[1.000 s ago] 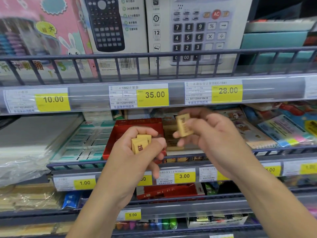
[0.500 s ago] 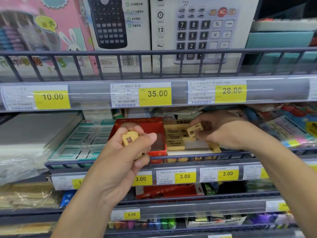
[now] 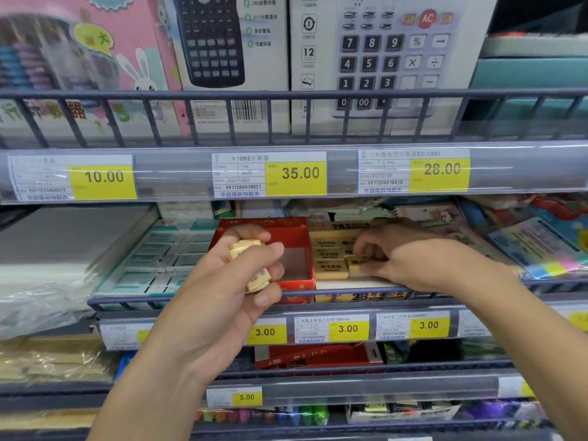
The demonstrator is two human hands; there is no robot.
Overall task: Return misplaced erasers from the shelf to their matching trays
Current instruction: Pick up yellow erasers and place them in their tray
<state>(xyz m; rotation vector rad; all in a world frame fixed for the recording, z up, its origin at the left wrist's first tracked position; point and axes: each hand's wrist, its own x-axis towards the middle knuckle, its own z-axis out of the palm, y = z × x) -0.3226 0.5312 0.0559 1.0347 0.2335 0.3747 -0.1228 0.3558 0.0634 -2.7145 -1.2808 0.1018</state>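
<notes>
Fingers of left hand (image 3: 222,288) curl tight round a few yellow erasers (image 3: 251,265), held in front of red tray (image 3: 296,283). Right hand (image 3: 410,256), fingers bent, pinches one eraser (image 3: 356,265) down in yellow 2B tray (image 3: 337,226) w/ other erasers, just right of red one.

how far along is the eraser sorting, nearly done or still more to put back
Partly done, by the look of it. Done: the yellow 2B eraser tray already holds several erasers laid in rows. In hand: the right hand is setting one eraser into that tray's front row. Left: the left hand grips a small bunch of yellow erasers yet to be placed. The red tray beside it looks mostly empty.
</notes>
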